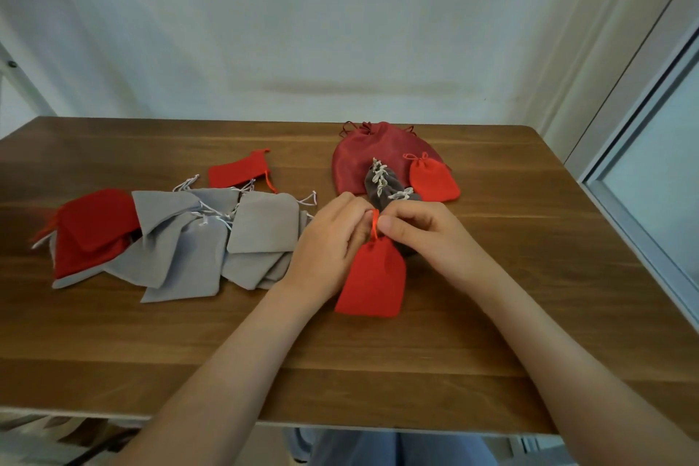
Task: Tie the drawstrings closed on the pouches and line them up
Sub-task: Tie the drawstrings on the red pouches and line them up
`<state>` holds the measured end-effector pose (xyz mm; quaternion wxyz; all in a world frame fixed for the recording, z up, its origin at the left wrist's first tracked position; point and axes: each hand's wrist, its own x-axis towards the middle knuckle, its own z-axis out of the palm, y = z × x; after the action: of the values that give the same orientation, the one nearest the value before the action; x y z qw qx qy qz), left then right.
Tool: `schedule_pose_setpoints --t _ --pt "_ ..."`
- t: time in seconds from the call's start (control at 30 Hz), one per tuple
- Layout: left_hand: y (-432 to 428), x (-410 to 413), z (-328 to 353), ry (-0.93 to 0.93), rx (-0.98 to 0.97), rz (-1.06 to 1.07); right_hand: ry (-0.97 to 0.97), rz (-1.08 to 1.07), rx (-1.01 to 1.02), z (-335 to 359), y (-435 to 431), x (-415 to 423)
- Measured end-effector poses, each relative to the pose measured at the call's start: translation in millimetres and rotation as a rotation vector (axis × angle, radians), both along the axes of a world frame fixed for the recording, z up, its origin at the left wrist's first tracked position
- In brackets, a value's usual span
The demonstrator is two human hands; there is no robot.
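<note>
At my far left, a loose heap of flat pouches (181, 238) lies on the wooden surface (378, 371): soft grey squares overlapping one another, with matte red ones tucked in at the left end and thin white cords trailing out. Behind the heap, one flat red pouch (238, 172) lies alone.

My left hand (333, 238) is curled, its fingertips pinching the red drawstring (374, 225) at the gathered neck of the red pouch (372, 278). The pouch is felt-like and roughly rectangular, and its body lies on the surface between my wrists. My right hand (427, 235) is curled as well, with thumb and fingers closed on the same cord from the other side.

Just beyond my knuckles, dark grey pouches (382, 182) with knotted white cords lie in a tight row over a large, rounded, dark red pouch (363, 155). A small tied red pouch (433, 178) sits at their right.
</note>
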<state>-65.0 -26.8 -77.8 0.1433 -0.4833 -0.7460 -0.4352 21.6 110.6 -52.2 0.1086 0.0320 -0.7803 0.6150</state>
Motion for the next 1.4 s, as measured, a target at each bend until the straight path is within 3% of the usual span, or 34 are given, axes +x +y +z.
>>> schedule_pose_setpoints --t 0.27,0.53,0.87,1.03,1.17,1.4 --pt "-4.6 -0.5 2.7 -0.025 -0.006 -0.083 0.05 -0.017 -0.073 5.6 -1.4 4.4" --pt "-7.8 -7.1 2.6 0.009 -0.092 -0.134 -0.023 -0.041 0.074 -1.9 0.0 0.8" --pt "-5.8 -3.5 3.8 -0.224 0.02 -0.138 0.091 -0.105 0.1 1.4 0.6 1.0" --pt "-4.1 -3.3 7.1 -0.473 0.092 -0.236 0.183 -0.09 0.233 -1.4 -1.7 -1.6" --pt "-5.1 -3.5 8.7 -0.706 0.024 -0.362 0.115 -0.044 0.264 -1.2 1.8 -1.6" --pt "-10.7 -2.7 15.4 -0.763 -0.09 -0.417 0.024 0.039 0.215 -2.0 6.7 0.0"
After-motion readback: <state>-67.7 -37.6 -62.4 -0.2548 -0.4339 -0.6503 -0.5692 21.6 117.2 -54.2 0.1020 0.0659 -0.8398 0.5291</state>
